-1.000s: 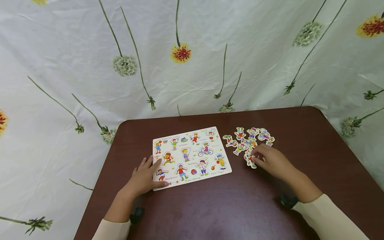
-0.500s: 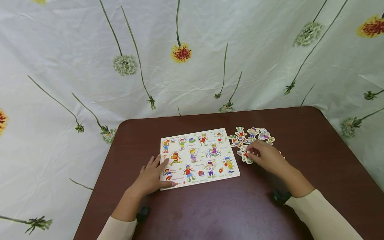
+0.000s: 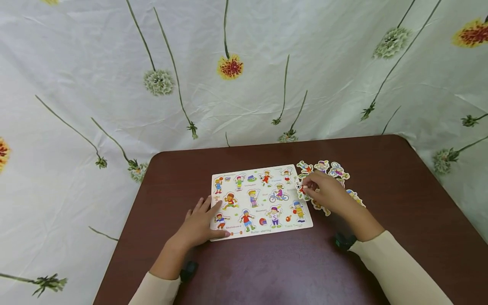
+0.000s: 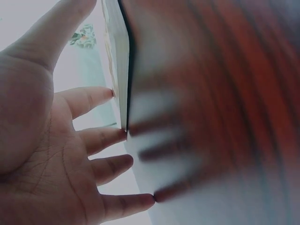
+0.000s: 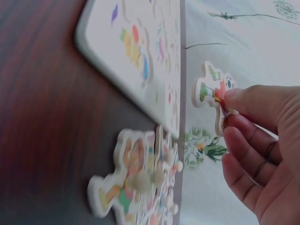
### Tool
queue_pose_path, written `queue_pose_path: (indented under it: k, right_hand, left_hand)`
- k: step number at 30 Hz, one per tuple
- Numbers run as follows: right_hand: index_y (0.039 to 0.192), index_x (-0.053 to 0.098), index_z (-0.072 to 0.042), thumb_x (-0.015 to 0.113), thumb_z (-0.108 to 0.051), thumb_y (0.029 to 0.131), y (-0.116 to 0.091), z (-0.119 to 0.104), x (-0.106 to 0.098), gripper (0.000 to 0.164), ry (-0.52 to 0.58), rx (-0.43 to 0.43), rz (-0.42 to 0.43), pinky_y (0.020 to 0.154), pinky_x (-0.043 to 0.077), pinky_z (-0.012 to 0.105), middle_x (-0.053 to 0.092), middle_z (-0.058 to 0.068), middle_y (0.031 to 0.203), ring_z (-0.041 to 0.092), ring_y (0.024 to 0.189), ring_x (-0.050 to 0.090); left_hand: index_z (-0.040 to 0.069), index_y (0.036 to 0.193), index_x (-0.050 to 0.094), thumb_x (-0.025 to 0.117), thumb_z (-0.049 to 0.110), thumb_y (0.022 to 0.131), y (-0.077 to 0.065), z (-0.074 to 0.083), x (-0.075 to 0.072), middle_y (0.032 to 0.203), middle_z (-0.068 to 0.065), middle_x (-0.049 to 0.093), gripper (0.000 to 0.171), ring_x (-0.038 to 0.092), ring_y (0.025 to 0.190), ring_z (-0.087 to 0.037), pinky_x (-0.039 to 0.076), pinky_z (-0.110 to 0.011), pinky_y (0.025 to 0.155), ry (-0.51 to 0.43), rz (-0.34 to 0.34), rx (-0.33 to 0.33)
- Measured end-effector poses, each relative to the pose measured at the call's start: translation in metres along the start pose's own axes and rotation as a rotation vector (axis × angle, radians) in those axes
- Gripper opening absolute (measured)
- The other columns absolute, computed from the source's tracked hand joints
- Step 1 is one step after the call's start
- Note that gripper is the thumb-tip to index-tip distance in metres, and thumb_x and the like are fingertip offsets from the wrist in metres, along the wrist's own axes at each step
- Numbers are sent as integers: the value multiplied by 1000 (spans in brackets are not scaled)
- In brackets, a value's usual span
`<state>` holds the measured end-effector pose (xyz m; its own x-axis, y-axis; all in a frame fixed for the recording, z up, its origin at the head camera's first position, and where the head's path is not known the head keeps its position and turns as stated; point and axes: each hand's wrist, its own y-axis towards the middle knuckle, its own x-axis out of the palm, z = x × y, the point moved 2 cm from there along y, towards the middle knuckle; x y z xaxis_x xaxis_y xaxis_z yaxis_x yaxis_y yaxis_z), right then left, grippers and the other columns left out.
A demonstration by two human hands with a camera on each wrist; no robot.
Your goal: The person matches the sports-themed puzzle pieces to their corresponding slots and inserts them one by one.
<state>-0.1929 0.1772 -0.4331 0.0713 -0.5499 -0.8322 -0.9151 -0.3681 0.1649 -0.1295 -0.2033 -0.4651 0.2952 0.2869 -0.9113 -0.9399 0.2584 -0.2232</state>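
Observation:
A white puzzle board [image 3: 244, 206] printed with children playing sports lies on the table. My left hand [image 3: 198, 226] rests along its left edge, fingers spread and straight, the thumb near the lower corner. In the left wrist view the fingertips meet the edge of the board [image 4: 123, 70]. With thumb and fingers my right hand [image 3: 328, 192] pinches a puzzle piece [image 5: 217, 91], a footballer in red with a ball. This piece hangs at the right edge of the board in the head view. Below the hand, loose puzzle pieces [image 5: 129, 173] with small knobs lie on the table, partly hidden by it.
The dark brown table [image 3: 267, 267] has rounded far corners. More loose pieces [image 3: 338, 170] are clustered to the right of the board, one of them [image 3: 356, 197] behind the right wrist. A white cloth with flowers [image 3: 259, 106] hangs beyond the far edge.
My left hand and the board have slid to the right. My right hand has moved left and lifted the footballer piece toward the board. Some loose pieces at the board's edge have shifted.

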Motion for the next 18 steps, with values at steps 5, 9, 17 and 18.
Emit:
queue_pose_path:
  k: [5, 9, 17, 18]
  right_hand:
    - [96, 67, -9, 68, -13, 89, 9, -6, 3, 8, 2, -17, 14, 72, 48, 31, 63, 2, 89, 15, 82, 59]
    - [95, 66, -8, 68, -11, 88, 17, -10, 7, 8, 14, -23, 15, 73, 50, 33, 63, 4, 90, 17, 84, 60]
    - [96, 66, -9, 68, -12, 89, 34, -20, 17, 8, 38, 1, -19, 77, 51, 34, 62, 5, 93, 18, 88, 62]
    - [95, 66, -9, 68, -12, 89, 37, -21, 18, 7, 41, 5, -24, 77, 51, 33, 62, 4, 93, 18, 88, 61]
  left_hand:
    - [17, 152, 32, 74, 61, 73, 3, 6, 1, 161, -21, 17, 99, 13, 148, -46, 19, -72, 109, -1, -6, 6]
    - [18, 153, 32, 74, 61, 73, 4, 9, 3, 161, -20, 17, 100, 13, 149, -44, 19, -71, 110, -9, -10, 10]
    - [20, 153, 32, 75, 60, 73, 10, 16, 3, 162, -17, 16, 99, 12, 150, -42, 17, -70, 112, -13, -24, 4]
    - [20, 153, 31, 75, 59, 73, 10, 16, 3, 162, -17, 15, 99, 12, 150, -42, 16, -70, 112, -20, -28, 0]
